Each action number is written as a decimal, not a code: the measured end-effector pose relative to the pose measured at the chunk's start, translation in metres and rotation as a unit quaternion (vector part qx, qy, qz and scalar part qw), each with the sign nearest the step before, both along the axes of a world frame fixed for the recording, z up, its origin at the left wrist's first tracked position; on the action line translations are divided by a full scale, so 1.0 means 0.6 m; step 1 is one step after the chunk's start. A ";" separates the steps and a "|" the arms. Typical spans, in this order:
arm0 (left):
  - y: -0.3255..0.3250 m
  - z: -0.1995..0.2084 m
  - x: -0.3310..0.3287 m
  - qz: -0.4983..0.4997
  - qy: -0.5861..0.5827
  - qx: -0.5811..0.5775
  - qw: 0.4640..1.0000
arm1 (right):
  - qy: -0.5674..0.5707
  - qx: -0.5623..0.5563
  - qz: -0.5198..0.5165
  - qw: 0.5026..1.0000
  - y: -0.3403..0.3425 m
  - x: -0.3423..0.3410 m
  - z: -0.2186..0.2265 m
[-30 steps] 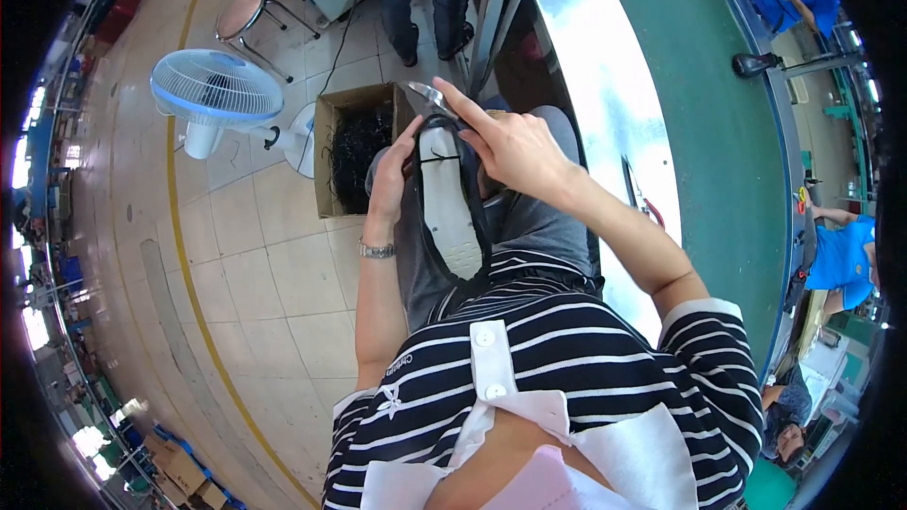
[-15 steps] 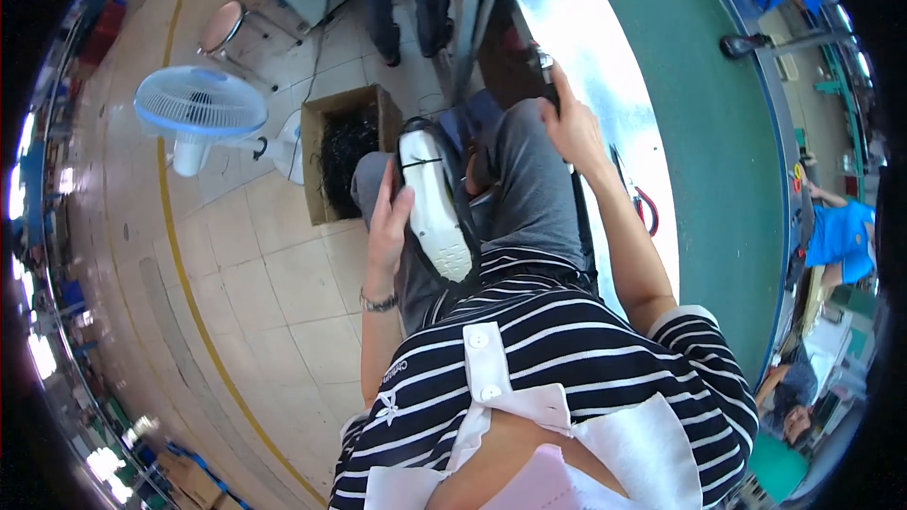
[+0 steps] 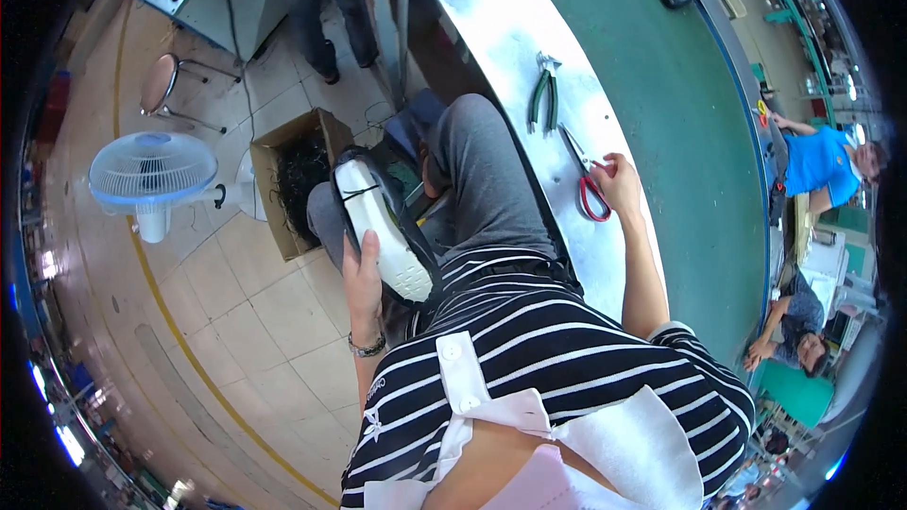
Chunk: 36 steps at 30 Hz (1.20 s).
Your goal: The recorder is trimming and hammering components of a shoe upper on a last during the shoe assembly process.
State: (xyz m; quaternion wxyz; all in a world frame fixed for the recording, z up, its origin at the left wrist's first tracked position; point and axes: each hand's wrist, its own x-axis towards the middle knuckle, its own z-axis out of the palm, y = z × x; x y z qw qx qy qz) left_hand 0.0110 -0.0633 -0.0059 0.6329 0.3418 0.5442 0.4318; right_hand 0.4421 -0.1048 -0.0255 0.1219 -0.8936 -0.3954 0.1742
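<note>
Pale floor tiles [image 3: 265,312] spread to the left of the seated person, and a shiny metal worktop [image 3: 510,9] runs along the right, beside a long green surface [image 3: 652,123]. Above the lap, over the left thigh, is a shoe [image 3: 383,227] with its underside turned up: a long white face, narrower at the middle, framed by a dark edge. One thin black strand crosses the white near the far end, and small dimples dot the near end, which lies close to the striped shirt [image 3: 567,321]. The left hand [image 3: 363,279] grips the shoe from its left side, fingers lying on the white face. The right hand [image 3: 619,187] is on the worktop, fingers bent at the red handles of the scissors [image 3: 582,163]; whether it has closed around them I cannot tell. Green-handled pliers [image 3: 547,72] lie just beyond the scissors. Hidden from sight are the shoe's downturned side and whatever part of the left hand is beneath it. Dark tangled stuff in the cardboard box [image 3: 285,210] is hard to make out, and a standing person [image 3: 326,9] is cut off by the top edge.
</note>
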 end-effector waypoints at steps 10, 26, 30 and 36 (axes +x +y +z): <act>-0.002 0.000 0.003 -0.019 0.115 0.018 0.993 | 0.434 0.014 -0.051 0.899 -0.079 -0.107 0.054; -0.009 0.004 0.039 0.055 0.164 0.108 0.979 | 0.708 -0.199 0.080 0.672 0.050 -0.368 0.194; -0.004 0.018 0.033 0.021 0.163 0.092 0.982 | 0.574 -0.194 0.149 0.782 0.044 -0.381 0.174; 0.056 0.058 0.034 0.051 0.434 0.307 0.845 | 0.454 -0.071 0.190 0.868 0.020 -0.341 0.190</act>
